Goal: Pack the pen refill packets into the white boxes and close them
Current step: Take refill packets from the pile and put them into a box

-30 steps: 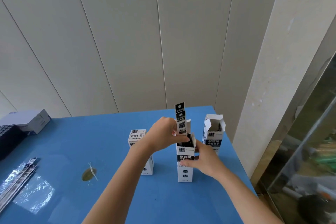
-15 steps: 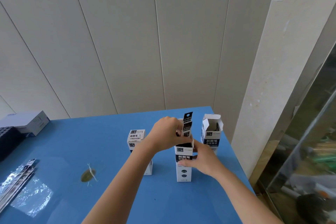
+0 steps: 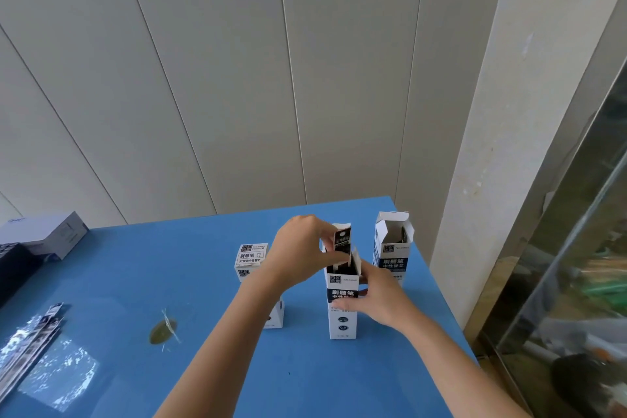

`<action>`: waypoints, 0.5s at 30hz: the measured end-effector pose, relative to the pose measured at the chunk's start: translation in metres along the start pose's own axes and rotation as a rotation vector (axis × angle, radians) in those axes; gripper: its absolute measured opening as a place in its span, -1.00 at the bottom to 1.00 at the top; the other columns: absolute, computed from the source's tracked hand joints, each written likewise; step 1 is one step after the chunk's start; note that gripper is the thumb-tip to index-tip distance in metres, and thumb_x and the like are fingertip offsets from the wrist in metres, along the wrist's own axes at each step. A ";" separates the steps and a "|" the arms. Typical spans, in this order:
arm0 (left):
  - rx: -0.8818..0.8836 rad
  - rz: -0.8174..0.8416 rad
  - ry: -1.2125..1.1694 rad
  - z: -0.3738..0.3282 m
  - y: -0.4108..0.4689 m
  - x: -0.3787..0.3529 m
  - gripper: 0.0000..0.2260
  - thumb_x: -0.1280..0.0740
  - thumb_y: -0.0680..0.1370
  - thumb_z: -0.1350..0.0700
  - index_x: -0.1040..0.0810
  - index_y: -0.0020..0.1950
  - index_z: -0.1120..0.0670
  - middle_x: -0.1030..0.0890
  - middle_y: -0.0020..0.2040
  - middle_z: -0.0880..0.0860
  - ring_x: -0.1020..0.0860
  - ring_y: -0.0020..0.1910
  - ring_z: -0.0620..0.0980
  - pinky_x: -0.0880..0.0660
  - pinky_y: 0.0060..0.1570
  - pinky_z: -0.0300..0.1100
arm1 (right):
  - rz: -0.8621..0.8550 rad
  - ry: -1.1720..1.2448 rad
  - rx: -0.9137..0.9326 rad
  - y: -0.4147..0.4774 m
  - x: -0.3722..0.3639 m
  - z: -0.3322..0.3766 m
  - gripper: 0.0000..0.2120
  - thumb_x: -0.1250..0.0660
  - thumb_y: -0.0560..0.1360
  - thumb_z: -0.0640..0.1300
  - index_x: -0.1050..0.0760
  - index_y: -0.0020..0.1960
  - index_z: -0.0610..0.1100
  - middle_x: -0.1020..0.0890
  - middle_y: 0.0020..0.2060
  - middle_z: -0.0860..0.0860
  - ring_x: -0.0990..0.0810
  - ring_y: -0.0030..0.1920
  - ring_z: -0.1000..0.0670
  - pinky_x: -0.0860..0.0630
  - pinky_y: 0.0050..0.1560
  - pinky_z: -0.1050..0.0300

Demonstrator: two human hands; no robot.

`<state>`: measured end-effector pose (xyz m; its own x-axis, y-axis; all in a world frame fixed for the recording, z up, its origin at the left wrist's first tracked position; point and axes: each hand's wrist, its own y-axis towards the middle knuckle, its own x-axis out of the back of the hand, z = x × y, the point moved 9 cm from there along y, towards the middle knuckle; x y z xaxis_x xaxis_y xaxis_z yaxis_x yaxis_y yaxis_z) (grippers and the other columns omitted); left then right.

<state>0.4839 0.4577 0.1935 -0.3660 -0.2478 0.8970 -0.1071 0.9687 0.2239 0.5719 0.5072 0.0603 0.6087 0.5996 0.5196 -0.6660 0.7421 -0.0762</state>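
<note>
Silvery packets point(image 3: 29, 344) lie lower left on the blue table point(image 3: 169, 265). Past a closed box point(image 3: 250, 256), the left hand point(image 3: 300, 248) pinches a packet point(image 3: 342, 237) poking from the open middle box point(image 3: 342, 322); the right hand point(image 3: 383, 302), fingers curled, grips that box. Another open box point(image 3: 390, 254) stands right.

A blue counter point(image 3: 135, 282) stands in the corner of a pale, panelled room.
Behind the counter's far edge rises a grey-white wall point(image 3: 237, 78) of tall flat panels, divided by thin dark seams that fan outward in the wide-angle view. Just off the far right corner stands a cream plastered pillar point(image 3: 492, 146), scuffed and chipped in spots. Beyond the pillar, along the counter's right edge, a metal-framed glass panel point(image 3: 576, 265) shows blurred green and dark reflections. Soft, even daylight fills the scene, and a bright mottled patch of light point(image 3: 57, 373) lies on the glossy top near the left edge, towards the front.
</note>
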 end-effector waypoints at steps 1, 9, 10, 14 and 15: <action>0.003 -0.004 0.008 0.000 0.001 0.002 -0.82 -0.40 0.46 0.02 -0.65 -0.04 0.10 -0.49 -0.30 -0.13 -0.39 -0.26 -0.07 -0.20 -0.36 -0.44 | -0.002 -0.007 0.001 0.000 0.000 0.000 -0.56 -0.55 0.27 -0.07 -0.47 0.08 0.04 -0.65 -0.02 0.13 -0.56 0.04 0.19 -0.54 0.08 0.11; -0.005 0.174 0.248 -0.004 0.003 -0.027 -0.74 -0.28 0.52 0.03 -0.54 -0.32 0.10 -0.36 -0.47 -0.02 -0.31 -0.36 0.03 -0.23 -0.25 -0.26 | 0.001 -0.052 0.005 0.001 -0.002 0.002 -0.53 -0.55 0.26 -0.04 -0.47 0.10 -0.02 -0.65 -0.06 0.18 -0.55 0.02 0.24 -0.55 0.09 0.11; -0.017 0.157 0.227 -0.006 0.003 -0.024 -0.79 -0.30 0.51 0.03 -0.61 -0.21 0.12 -0.47 -0.43 -0.02 -0.40 -0.32 0.05 -0.28 -0.15 -0.25 | 0.000 -0.055 0.007 0.001 -0.002 0.003 -0.52 -0.55 0.26 -0.03 -0.47 0.11 -0.01 -0.65 -0.06 0.17 -0.55 0.03 0.24 -0.55 0.09 0.10; -0.012 0.147 0.194 -0.013 0.006 -0.017 -0.87 -0.34 0.48 0.10 -0.65 -0.08 0.10 -0.68 -0.13 0.06 -0.55 -0.14 0.10 -0.30 -0.15 -0.24 | 0.001 -0.058 0.005 0.001 -0.001 0.001 -0.52 -0.55 0.26 -0.02 -0.47 0.12 -0.02 -0.65 -0.04 0.15 -0.56 0.04 0.21 -0.55 0.10 0.06; 0.004 0.167 0.204 -0.010 0.007 -0.020 -0.88 -0.33 0.48 0.12 -0.65 -0.12 0.11 -0.67 -0.16 0.09 -0.51 -0.19 0.11 -0.31 -0.20 -0.23 | 0.001 -0.058 0.006 0.001 -0.001 0.001 -0.53 -0.55 0.26 -0.02 -0.47 0.11 -0.02 -0.65 -0.04 0.16 -0.56 0.04 0.21 -0.55 0.10 0.05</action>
<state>0.5001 0.4697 0.1812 -0.1847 -0.0757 0.9799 -0.0642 0.9958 0.0648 0.5701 0.5072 0.0609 0.5823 0.5816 0.5680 -0.6690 0.7398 -0.0717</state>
